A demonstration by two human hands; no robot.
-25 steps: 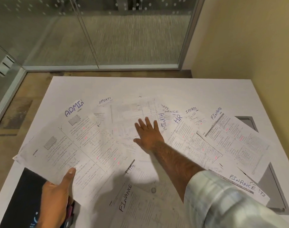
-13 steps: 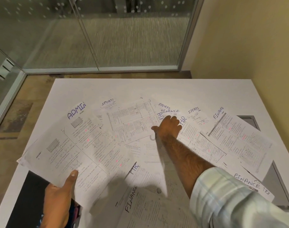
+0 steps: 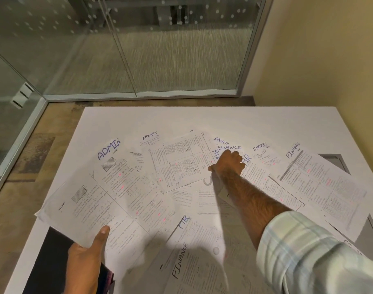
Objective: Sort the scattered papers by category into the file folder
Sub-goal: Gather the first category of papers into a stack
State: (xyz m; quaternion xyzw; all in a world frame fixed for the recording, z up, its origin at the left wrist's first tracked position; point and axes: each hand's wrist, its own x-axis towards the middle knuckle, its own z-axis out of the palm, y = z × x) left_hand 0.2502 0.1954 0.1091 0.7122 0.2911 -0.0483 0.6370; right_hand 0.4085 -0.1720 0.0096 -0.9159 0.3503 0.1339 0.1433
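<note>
At the lower left of the frame I am seeing the flat black file folder [image 3: 47,262] lying on the white rectangular table [image 3: 138,117]. Part of it is lying under the left hand [image 3: 85,262]. That hand is gripping the near edge of the white printed ADMIN sheets [image 3: 121,187], its thumb [image 3: 102,232] pressing on top and its fingers hidden beneath. These sheets are fanning up and to the left, overhanging the folder and the table edge.

Moving toward the middle, I am reading a white SPORTS sheet [image 3: 150,137] at the upper centre, partly covered by a white sheet of small printed tables [image 3: 181,162]. Below them, in the lower centre, a white HR sheet [image 3: 184,221] is overlapping a white FINANCE sheet [image 3: 192,268] at the bottom edge.

Right of centre, the right hand [image 3: 227,164] is reaching far across the papers on a bare forearm with a pale checked sleeve [image 3: 308,251]. Its fingers are curling down onto a white sheet with blue letters AD [image 3: 215,154] showing beside the knuckles. I cannot tell whether it is pinching that sheet or only pressing on it.

At the right, another white printed FINANCE page [image 3: 321,187] is lying slanted, overlapping its neighbours.
</note>
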